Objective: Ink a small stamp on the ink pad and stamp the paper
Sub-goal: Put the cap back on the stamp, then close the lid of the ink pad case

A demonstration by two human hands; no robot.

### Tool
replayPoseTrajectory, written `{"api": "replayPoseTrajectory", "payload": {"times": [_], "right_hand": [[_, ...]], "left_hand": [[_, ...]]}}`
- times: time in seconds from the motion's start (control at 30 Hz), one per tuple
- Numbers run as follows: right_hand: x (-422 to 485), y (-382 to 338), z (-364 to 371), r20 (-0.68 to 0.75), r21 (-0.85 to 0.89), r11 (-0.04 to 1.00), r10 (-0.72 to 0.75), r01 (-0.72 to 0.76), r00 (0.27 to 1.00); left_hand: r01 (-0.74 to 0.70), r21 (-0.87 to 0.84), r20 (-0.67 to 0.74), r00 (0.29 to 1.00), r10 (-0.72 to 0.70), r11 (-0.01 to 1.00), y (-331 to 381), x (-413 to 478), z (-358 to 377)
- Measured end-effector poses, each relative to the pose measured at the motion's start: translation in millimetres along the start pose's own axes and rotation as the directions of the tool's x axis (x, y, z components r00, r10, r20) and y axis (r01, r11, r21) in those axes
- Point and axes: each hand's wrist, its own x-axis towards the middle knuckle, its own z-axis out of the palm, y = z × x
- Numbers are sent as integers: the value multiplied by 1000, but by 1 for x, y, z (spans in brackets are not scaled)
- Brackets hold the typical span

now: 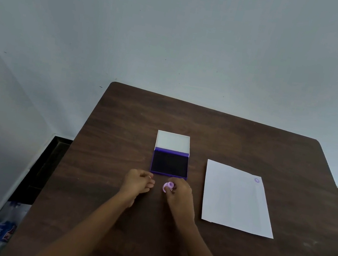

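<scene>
Two hands: both are over the near middle of the dark wooden worktop (pixel 250 146), just in front of the ink pad, with a small gap between them.
Right hand (pixel 179 193): its fingers are closed around a small lilac stamp (pixel 167 187); the round pale end of the stamp looks out on the left side of the hand.
Left hand (pixel 137 182): loosely curled, fingers bent toward the palm, and it holds nothing that I can see; its fingertips point to the right, toward the stamp, without touching it.
Ink pad (pixel 169 164): a purple case that lies flat on the middle of the worktop, with the dark pad surface uncovered.
Lid (pixel 173 141): white inside, it is opened to the far side and stays joined to the far edge of the case.
Paper (pixel 234 199): a white sheet on the right part of the worktop, well apart from the ink pad and near the right hand, slightly turned.
Mark on paper (pixel 256 180): one small round purple print close to the far right corner of the sheet; its design is too small to read.
Wall (pixel 178 40): plain and pale, behind the far edge of the worktop.
Floor at left: some packaged things (pixel 2 231) lie there, too blurred to name.
</scene>
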Motion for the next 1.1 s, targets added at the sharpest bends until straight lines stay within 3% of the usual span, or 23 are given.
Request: {"api": "replayPoseTrajectory", "payload": {"times": [0.13, 0.27, 0.47, 0.63, 1.1], "right_hand": [[2, 7, 7, 48, -112, 994, -8, 13, 999], [5, 12, 5, 42, -72, 997, -3, 6, 999], [50, 10, -28, -222, 173, 983, 107, -69, 969], [100, 12, -42, -205, 221, 961, 215, -168, 955], [146, 10, -29, -164, 239, 943, 273, -231, 948]], "left_hand": [[-56, 14, -71, 996, 57, 998, 3, 10, -6], [-120, 48, -135, 983, 126, 992, 6, 21, -8], [-226, 203, -212, 940, 268, 953, 29, 42, -1], [-269, 347, -240, 901, 362, 899, 49, 62, 12], [-239, 428, -271, 886, 376, 871, 70, 89, 30]]}}
